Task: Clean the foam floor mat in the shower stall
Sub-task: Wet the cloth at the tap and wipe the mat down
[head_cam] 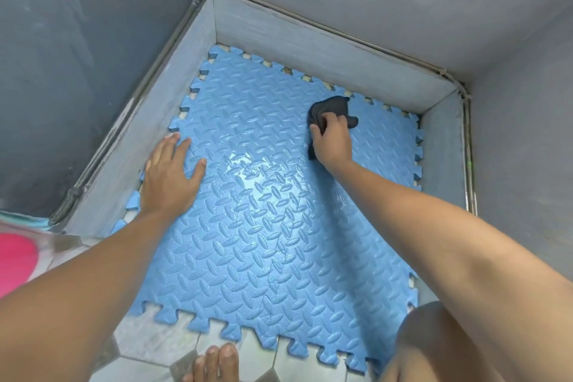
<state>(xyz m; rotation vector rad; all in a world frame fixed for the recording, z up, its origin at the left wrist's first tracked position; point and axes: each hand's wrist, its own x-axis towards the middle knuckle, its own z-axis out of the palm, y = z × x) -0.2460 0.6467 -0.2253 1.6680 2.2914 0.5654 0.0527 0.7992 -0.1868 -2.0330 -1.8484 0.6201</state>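
Observation:
A blue foam floor mat [263, 242] with a raised diamond pattern and jigsaw edges covers the shower stall floor. A wet, shiny patch [248, 170] lies near its middle. My right hand [331, 141] grips a dark grey cloth [330, 107] and holds it down on the mat's far right part. My left hand [169, 174] lies flat on the mat's left side, fingers spread, close to the stall wall.
Low grey curb walls [310, 49] enclose the mat on the left, far and right sides. Grey hexagon tiles [148, 347] border the near edge, where my bare toes [217, 363] stand. My knee [434, 347] is at the lower right. A pink object [15, 260] sits at the left.

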